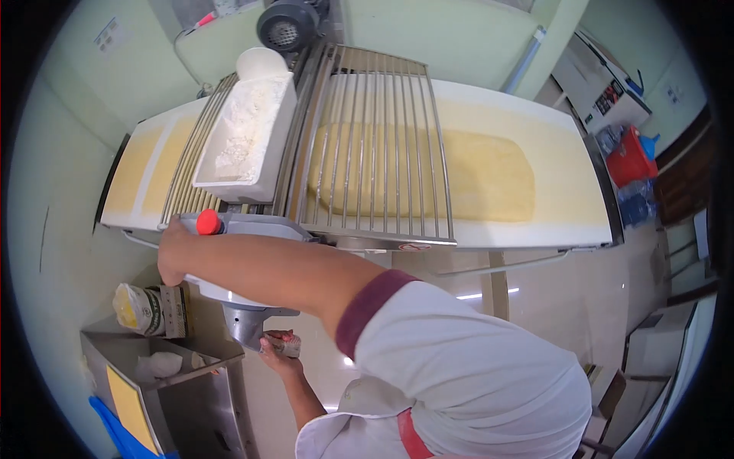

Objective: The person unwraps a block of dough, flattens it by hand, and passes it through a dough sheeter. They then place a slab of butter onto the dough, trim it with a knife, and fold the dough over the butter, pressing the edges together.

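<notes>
My right arm stretches across to the left, with my right hand (173, 251) at the left end of the dough sheeter's grey control housing (264, 226). Its fingers are mostly turned away, so their grip is hidden. Close to that hand sits a red push button (209, 222). Lower down, my left hand (280, 348) is closed around a small pale, see-through-looking piece (289, 346) beside the grey cone-shaped part (246, 327) under the housing. A flat yellow dough sheet (482, 176) lies on the white belt (562, 168), partly beneath the wire guard (375, 153).
A white flour bin (252, 138) with a pale scoop (261, 64) rests on the left guard. Behind stands a motor (287, 26). At lower left are a metal cabinet (164, 379) and a bag (139, 309). A red bucket (631, 157) stands beyond the right end.
</notes>
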